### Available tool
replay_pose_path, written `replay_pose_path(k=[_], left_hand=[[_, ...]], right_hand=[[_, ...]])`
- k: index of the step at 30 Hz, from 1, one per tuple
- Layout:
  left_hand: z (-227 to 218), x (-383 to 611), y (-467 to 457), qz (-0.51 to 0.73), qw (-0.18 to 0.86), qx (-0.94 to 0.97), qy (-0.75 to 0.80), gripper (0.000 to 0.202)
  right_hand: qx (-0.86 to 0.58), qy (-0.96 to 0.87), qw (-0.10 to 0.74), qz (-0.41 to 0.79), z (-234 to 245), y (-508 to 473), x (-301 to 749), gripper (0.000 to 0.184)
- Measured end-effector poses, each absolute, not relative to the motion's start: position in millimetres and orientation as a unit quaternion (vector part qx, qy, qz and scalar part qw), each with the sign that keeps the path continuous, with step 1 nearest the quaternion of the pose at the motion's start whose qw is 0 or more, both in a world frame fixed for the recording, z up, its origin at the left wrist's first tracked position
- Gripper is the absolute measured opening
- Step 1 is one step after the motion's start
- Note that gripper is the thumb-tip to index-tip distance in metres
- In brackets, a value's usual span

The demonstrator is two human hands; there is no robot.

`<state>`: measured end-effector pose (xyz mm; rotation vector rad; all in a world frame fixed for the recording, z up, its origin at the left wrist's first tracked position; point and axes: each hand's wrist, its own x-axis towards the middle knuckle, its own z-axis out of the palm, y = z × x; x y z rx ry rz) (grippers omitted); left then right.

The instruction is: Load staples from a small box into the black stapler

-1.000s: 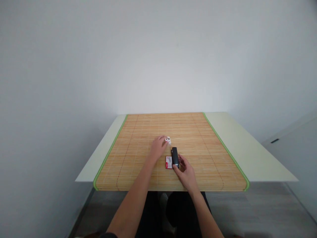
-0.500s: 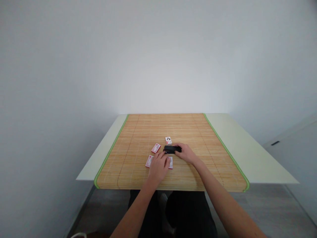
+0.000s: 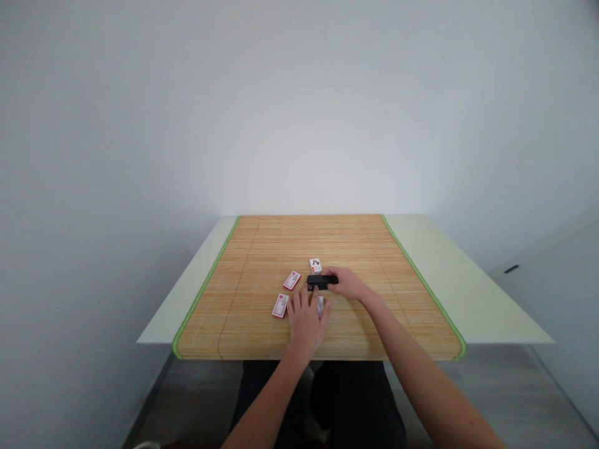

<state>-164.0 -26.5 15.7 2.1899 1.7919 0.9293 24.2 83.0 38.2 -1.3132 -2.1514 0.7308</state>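
A black stapler [image 3: 322, 282] lies crosswise near the middle of the mat. My right hand [image 3: 345, 284] is closed around its right end, thumb on the near side. My left hand [image 3: 306, 319] lies with fingers spread over a small white box [image 3: 321, 305], which it mostly covers; its fingertips reach the stapler's near left edge. Left of that hand is a red-and-white small box [image 3: 280, 305], and a similar red-edged box [image 3: 292, 280] lies tilted farther back. Just behind the stapler stands a white box with a dark picture [image 3: 315, 266].
A bamboo mat [image 3: 262, 249] with green edging covers the middle of a white table [image 3: 472, 299]. The wall [image 3: 299, 125] rises directly behind the table. My legs are under its front edge.
My left hand has shifted slightly right and its fingers have spread, uncovering the left box and covering more of the near one. My right hand still holds the stapler. The view has shifted slightly.
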Motion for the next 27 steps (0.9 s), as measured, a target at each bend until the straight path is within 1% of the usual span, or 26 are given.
replay_pose_path(k=[4, 9, 13, 16, 21, 24, 27], left_hand=[[20.1, -161.6, -31.6, 0.269, 0.047, 0.731, 0.625, 0.054], [22.4, -159.7, -34.2, 0.24, 0.029, 0.731, 0.638, 0.052], [22.1, -159.9, -33.5, 0.251, 0.037, 0.73, 0.635, 0.055], [21.3, -160.4, -32.9, 0.262, 0.048, 0.727, 0.633, 0.055], [20.9, -160.3, -32.6, 0.275, 0.064, 0.725, 0.628, 0.055], [20.9, -159.6, -32.8, 0.28, 0.069, 0.724, 0.627, 0.056], [20.3, -159.1, -33.2, 0.279, 0.063, 0.72, 0.632, 0.055]], right_hand=[[-0.466, -0.815, 0.225, 0.261, 46.1, 91.4, 9.9, 0.028], [-0.435, -0.843, 0.203, 0.243, 60.8, 103.6, -15.7, 0.023], [-0.424, -0.85, 0.205, 0.237, 82.7, 104.5, -1.0, 0.024], [-0.437, -0.832, 0.231, 0.253, 94.6, 96.2, 29.2, 0.027], [-0.468, -0.73, 0.327, 0.376, 90.5, 74.5, 85.7, 0.036], [-0.495, -0.688, 0.346, 0.403, 77.9, 62.9, 115.9, 0.04], [-0.526, -0.664, 0.337, 0.41, 61.0, 54.1, 137.1, 0.043]])
